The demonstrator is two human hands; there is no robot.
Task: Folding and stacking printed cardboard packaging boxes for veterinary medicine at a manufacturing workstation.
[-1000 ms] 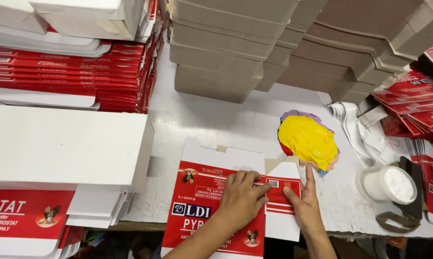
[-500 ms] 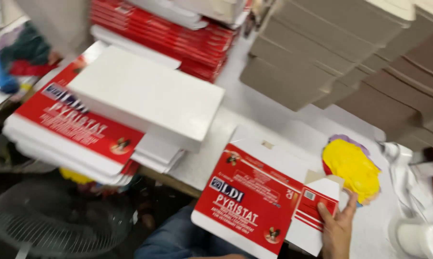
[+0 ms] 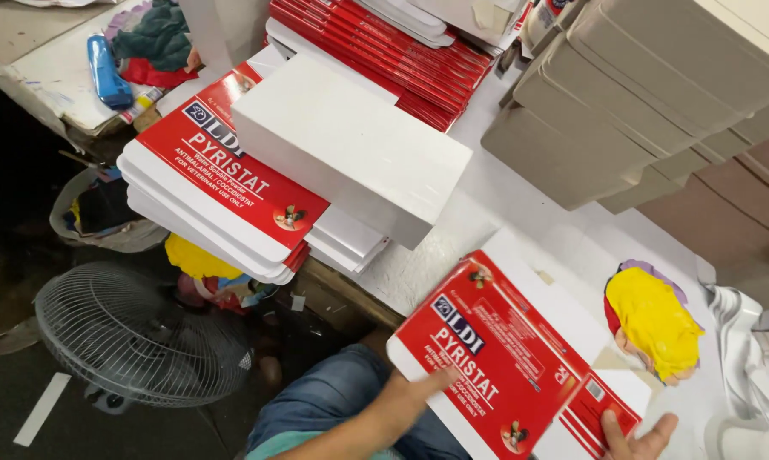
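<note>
The left hand (image 3: 410, 392) lies half open with its fingers against the near left edge of the red and white flat carton (image 3: 508, 358), where half a second ago it was out of view. The right hand (image 3: 636, 434) presses fingers and thumb on the carton's near right corner, gripping nothing else, as it did before. The carton rests on the white tabletop (image 3: 436, 264), its near end hanging over the edge above a knee in blue jeans (image 3: 333, 396).

Just right of the carton sits a yellow cloth (image 3: 653, 319). Left of the carton, past the tabletop's edge, a wire fan (image 3: 137, 336) stands on the floor, more fully in view now than earlier. Beyond the carton to the left, a stack of red printed cartons (image 3: 223, 183) carries a plain white stack (image 3: 350, 145). Farther back lie red carton bundles (image 3: 384, 43), and right of those, grey board stacks (image 3: 648, 94).
</note>
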